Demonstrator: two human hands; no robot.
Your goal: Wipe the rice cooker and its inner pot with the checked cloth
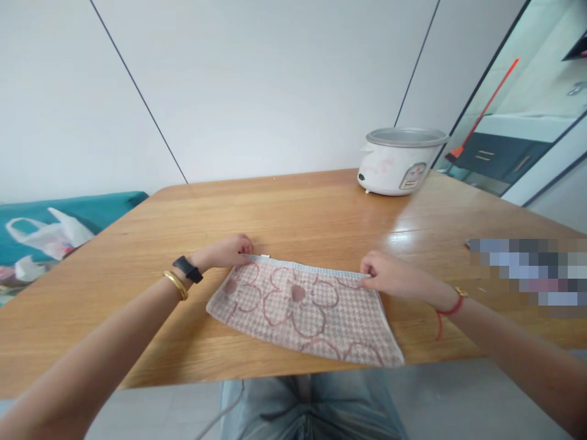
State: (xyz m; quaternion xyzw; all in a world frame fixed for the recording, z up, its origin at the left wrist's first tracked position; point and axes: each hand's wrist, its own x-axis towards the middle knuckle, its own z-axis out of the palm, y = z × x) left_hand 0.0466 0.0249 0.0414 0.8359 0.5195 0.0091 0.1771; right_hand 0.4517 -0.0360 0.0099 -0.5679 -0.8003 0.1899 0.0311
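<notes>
A towel (293, 308) with a pink flower pattern on small checks lies spread near the front edge of the wooden table (257, 211). Its far edge is pale blue and carries a small white tag near the left end. My left hand (236, 249), below a black wristband and a gold bangle, pinches the far left corner. At the far right corner, the fingers of my right hand (387, 273) are closed on the same edge; a red cord circles that wrist. Between the two hands the far edge runs fairly straight.
A white rice cooker (389, 165) without a lid stands at the back right, near the wall. A blurred-out item (532, 269) lies on the table at right. White plastic bags (55, 235) rest on a teal seat at left. An orange-handled broom (490, 107) leans beyond the doorway.
</notes>
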